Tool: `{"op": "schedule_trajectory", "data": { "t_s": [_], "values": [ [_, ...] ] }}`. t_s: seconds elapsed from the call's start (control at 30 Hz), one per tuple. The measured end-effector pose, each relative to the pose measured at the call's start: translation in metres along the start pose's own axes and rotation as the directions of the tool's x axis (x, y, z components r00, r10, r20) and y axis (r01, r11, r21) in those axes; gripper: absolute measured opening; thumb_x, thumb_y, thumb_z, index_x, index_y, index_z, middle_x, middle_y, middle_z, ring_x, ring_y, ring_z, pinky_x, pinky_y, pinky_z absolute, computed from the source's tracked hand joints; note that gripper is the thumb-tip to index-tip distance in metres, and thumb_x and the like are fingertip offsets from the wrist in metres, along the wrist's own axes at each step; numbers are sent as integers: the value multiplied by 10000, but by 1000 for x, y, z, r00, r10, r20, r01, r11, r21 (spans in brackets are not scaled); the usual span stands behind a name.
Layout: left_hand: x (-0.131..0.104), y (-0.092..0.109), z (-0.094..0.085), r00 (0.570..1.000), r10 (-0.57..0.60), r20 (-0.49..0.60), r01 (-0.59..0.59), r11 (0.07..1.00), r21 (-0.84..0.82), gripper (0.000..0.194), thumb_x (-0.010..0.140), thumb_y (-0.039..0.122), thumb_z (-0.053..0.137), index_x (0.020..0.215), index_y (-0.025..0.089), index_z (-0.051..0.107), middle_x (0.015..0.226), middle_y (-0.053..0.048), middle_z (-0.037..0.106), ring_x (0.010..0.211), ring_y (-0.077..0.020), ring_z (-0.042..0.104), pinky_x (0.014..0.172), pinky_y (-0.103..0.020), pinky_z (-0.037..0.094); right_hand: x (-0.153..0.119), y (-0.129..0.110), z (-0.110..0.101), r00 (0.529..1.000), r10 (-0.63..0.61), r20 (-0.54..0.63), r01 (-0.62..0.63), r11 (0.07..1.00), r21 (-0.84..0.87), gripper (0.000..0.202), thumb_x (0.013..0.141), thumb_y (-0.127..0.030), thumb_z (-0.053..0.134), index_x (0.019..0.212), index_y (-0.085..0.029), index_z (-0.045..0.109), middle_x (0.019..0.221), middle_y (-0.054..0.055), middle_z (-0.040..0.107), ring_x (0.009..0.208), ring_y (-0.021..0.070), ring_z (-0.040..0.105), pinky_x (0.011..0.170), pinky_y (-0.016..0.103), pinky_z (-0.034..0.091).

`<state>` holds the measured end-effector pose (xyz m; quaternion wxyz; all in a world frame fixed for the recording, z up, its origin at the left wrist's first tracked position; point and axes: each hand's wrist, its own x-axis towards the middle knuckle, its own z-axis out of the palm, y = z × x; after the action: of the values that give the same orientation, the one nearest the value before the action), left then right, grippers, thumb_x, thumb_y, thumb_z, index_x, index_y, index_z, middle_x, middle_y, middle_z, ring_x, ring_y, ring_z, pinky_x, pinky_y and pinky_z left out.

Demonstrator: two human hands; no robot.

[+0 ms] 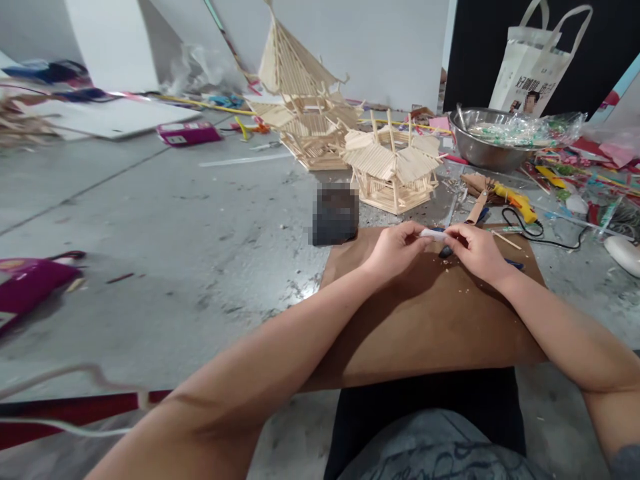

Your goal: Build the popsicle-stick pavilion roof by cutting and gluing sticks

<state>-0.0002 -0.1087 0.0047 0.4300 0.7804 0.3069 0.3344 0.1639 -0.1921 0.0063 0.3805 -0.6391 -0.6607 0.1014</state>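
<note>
A short whitish glue stick (433,234) spans the gap between my two hands above the brown board. My left hand (399,248) pinches its left end, and the fingers of my right hand (473,248) close on the other end. Just under the right fingers, a dark-tipped tool (445,252) lies on the board (425,327), partly hidden by my hand. Beyond the hands stands a six-sided model pavilion (395,163) of thin wooden sticks. Behind it to the left is a taller stick model (310,110) with a pointed roof.
A yellow glue gun (520,203) with a black cord lies right of the board. Behind it, a metal bowl (480,147) holds plastic-wrapped items. A white tote bag (530,70) stands behind the bowl. Purple packs (187,133) lie on the left. A white mouse-shaped object (623,255) sits far right.
</note>
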Motion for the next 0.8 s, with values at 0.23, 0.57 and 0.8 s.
{"op": "schedule_trajectory", "data": {
  "t_s": [0.23,0.57,0.8],
  "values": [
    [3,6,-3,988,-149,38,154,967,-202,239,718,363,589,700,126,570,544,9,567,491,-75,494,505,-198,388,1,2,7,981,183,66,-194,902,385,317,731,-476,562,913,-218,538,798,8,591,518,87,508,501,242,421],
    [-5,10,5,994,0,105,10,996,-90,236,751,365,545,785,134,577,639,3,586,548,-82,514,524,-196,392,2,-9,-3,982,123,143,-164,932,323,280,741,-472,555,778,-194,555,595,-34,517,486,81,449,497,229,364],
    [0,-5,-3,971,236,40,-237,925,297,159,785,266,525,794,145,628,718,-20,637,631,-92,532,609,-206,416,6,3,-13,999,53,-3,-52,985,162,235,770,-408,544,811,-182,597,711,6,601,586,97,505,577,236,393]
  ]
}}
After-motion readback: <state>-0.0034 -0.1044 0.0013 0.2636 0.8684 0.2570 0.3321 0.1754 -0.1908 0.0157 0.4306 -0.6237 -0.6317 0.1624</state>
